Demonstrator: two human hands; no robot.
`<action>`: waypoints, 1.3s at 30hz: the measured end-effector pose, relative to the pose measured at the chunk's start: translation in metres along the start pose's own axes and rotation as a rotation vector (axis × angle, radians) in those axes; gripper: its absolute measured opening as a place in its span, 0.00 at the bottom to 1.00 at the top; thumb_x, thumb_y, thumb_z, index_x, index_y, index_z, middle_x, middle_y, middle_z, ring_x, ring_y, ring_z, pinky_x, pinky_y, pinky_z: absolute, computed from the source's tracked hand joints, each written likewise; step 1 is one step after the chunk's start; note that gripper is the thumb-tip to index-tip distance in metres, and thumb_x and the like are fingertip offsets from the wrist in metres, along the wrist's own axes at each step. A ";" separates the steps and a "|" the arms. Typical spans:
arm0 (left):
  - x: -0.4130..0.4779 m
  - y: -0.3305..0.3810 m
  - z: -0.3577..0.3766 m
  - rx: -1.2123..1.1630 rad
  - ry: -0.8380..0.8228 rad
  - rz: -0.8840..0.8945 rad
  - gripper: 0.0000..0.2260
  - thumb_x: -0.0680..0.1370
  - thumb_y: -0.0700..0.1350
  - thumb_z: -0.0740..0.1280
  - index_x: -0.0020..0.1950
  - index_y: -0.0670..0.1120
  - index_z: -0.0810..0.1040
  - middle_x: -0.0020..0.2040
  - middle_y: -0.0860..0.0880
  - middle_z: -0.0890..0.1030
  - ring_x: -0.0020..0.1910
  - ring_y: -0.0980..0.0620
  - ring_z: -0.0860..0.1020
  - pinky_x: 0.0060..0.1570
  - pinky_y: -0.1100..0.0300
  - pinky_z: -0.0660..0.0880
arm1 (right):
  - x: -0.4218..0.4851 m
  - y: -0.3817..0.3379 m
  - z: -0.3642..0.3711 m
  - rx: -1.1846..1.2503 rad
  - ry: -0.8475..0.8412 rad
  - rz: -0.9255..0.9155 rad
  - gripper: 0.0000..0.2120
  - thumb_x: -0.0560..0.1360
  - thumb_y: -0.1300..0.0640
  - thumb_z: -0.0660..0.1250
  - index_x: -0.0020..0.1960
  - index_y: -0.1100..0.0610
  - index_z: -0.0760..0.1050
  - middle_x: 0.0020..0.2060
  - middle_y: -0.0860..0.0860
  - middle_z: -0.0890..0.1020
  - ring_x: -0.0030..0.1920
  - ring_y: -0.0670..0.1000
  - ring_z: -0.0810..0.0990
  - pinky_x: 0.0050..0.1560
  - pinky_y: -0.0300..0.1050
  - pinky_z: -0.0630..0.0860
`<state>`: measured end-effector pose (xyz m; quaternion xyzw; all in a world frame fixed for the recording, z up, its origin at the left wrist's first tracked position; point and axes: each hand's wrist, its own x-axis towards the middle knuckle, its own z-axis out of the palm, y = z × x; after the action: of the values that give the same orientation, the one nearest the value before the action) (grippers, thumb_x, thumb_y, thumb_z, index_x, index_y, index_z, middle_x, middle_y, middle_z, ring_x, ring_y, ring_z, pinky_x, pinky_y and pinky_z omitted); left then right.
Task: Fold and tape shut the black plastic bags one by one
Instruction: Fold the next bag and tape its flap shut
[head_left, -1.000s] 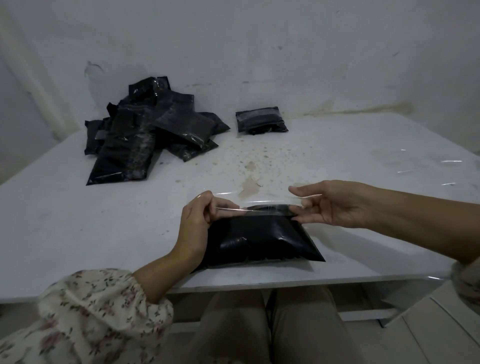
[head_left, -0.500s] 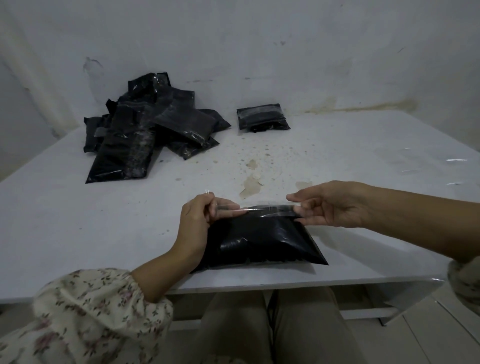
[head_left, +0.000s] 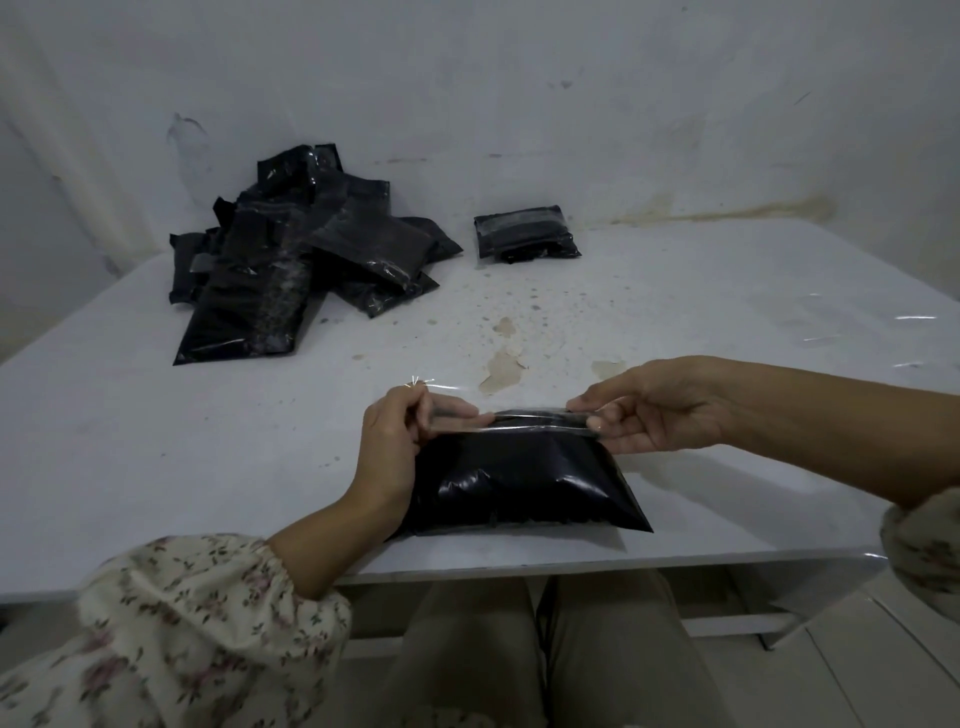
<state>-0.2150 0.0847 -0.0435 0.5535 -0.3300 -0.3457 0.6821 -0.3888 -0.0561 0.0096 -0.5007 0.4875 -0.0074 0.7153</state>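
Observation:
A filled black plastic bag (head_left: 524, 480) lies near the front edge of the white table (head_left: 156, 447), its top folded over. A strip of clear tape (head_left: 530, 422) stretches across that folded top. My left hand (head_left: 392, 441) pinches the tape's left end at the bag's upper left corner. My right hand (head_left: 649, 408) pinches the tape's right end at the upper right corner. The tape lies low against the fold.
A pile of several black bags (head_left: 291, 275) sits at the back left of the table. One folded, taped black bag (head_left: 524, 234) lies alone at the back middle. Clear tape strips (head_left: 914, 318) stick along the table's right edge. A wall stands behind.
Both hands have lowered the stretched tape from just above the bag down onto its folded top. The bag has stayed in place.

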 end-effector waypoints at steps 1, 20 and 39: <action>0.001 -0.001 -0.001 -0.011 -0.001 -0.013 0.19 0.81 0.38 0.51 0.29 0.43 0.61 0.37 0.41 0.84 0.41 0.44 0.84 0.37 0.67 0.76 | 0.000 0.000 0.000 -0.005 -0.010 0.007 0.09 0.63 0.67 0.72 0.43 0.63 0.78 0.30 0.55 0.78 0.26 0.48 0.80 0.34 0.44 0.82; 0.014 0.007 -0.007 -0.147 -0.153 -0.173 0.17 0.82 0.43 0.49 0.33 0.43 0.63 0.23 0.43 0.71 0.50 0.35 0.82 0.57 0.51 0.73 | 0.004 -0.004 -0.001 0.032 -0.080 0.043 0.27 0.61 0.64 0.74 0.57 0.62 0.68 0.33 0.57 0.77 0.29 0.50 0.78 0.28 0.46 0.81; 0.015 0.013 -0.012 -0.132 -0.277 -0.237 0.22 0.81 0.47 0.51 0.28 0.45 0.70 0.37 0.43 0.79 0.45 0.41 0.84 0.35 0.61 0.78 | 0.009 0.002 -0.017 -0.008 0.069 0.046 0.25 0.75 0.65 0.65 0.68 0.58 0.59 0.31 0.58 0.81 0.26 0.52 0.81 0.21 0.34 0.68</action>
<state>-0.1950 0.0804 -0.0323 0.4898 -0.3298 -0.5173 0.6194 -0.3967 -0.0715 0.0020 -0.4917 0.5230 -0.0064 0.6961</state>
